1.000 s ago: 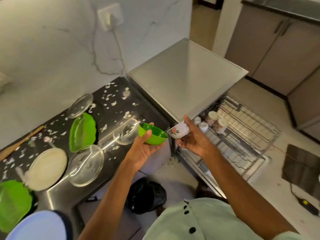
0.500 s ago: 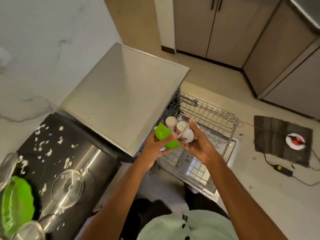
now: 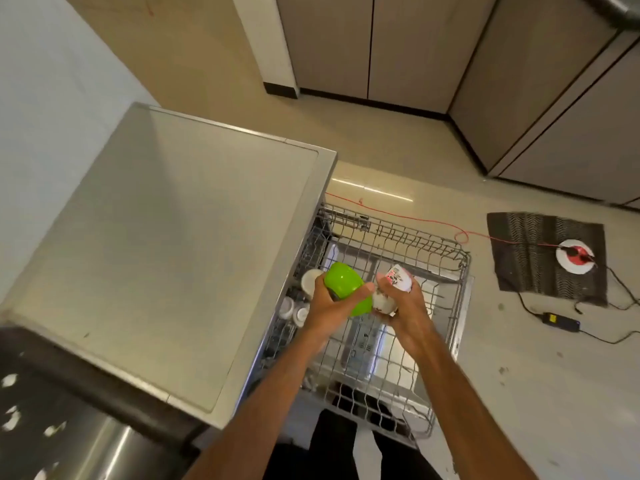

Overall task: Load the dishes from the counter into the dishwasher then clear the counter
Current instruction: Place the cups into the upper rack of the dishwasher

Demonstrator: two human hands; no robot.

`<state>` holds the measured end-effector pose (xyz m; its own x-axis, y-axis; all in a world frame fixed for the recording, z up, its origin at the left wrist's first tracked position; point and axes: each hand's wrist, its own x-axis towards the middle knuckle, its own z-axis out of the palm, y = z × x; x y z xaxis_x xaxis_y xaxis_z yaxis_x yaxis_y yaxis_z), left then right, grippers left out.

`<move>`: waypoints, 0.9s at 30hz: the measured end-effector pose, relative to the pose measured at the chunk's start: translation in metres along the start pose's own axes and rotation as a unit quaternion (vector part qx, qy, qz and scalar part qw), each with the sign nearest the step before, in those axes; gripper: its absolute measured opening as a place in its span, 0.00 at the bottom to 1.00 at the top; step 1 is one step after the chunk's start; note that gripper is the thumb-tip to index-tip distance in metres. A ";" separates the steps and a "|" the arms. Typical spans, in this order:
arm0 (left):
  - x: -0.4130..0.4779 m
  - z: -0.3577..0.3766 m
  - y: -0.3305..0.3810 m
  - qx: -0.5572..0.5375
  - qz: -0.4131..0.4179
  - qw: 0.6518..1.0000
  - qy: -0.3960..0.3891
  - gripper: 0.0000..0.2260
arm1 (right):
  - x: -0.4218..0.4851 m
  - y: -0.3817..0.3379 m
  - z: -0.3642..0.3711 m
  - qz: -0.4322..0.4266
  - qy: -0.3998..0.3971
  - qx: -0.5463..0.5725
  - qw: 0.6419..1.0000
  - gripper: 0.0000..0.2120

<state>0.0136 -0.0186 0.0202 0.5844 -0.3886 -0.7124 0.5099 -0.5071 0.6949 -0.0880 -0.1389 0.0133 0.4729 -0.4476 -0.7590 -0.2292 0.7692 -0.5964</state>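
My left hand (image 3: 330, 306) grips a green bowl (image 3: 344, 284), turned bottom up, over the left side of the pulled-out wire dishwasher rack (image 3: 446, 258). My right hand (image 3: 405, 310) holds a small white floral bowl (image 3: 394, 289), also tipped over, right beside the green one. Both hover above the rack. A few white cups (image 3: 294, 308) sit in the rack's left row, partly hidden under my left hand.
The steel dishwasher top (image 3: 166, 244) fills the left. The dark counter (image 3: 52, 420) with white scraps shows at bottom left. On the floor to the right lie a dark mat (image 3: 540, 258) with a red and white disc, a red wire and a black adapter (image 3: 561, 320).
My view has swung from the counter to the dishwasher rack. Both hands carried the bowls forward over the rack and turned them from upright to bottom up.
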 end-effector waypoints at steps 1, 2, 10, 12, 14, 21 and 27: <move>0.015 0.002 -0.003 0.015 0.001 1.000 0.009 0.42 | 0.012 0.003 0.002 -0.012 0.016 -0.005 1.000 0.30; 0.031 0.004 -0.006 0.027 0.003 0.999 0.022 0.42 | 0.025 0.008 0.002 -0.020 0.030 -0.007 0.999 0.30; 0.152 0.019 -0.036 0.171 0.091 0.972 0.136 0.49 | 0.145 0.049 -0.015 -0.049 0.080 -0.031 0.995 0.32; 0.183 0.021 -0.046 0.215 0.091 0.956 0.175 0.53 | 0.170 0.059 -0.021 -0.057 0.082 -0.057 0.993 0.33; 0.208 0.023 -0.054 0.274 0.088 0.936 0.204 0.55 | 0.192 0.070 -0.027 -0.072 0.099 -0.085 0.989 0.35; 0.269 0.020 -0.066 0.449 0.052 0.863 0.225 0.57 | 0.231 0.089 -0.040 -0.187 0.132 -0.336 0.913 0.48; 0.280 0.030 -0.066 0.503 0.025 0.835 0.221 0.54 | 0.240 0.086 -0.025 -0.258 0.109 -0.449 0.849 0.44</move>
<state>0.1247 -0.1175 -0.2283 0.8785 -0.2190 -0.4245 -0.1807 -0.9750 0.1290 -0.0158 -0.1915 -0.2271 0.5603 -0.7686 -0.3089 -0.6422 -0.1675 -0.7480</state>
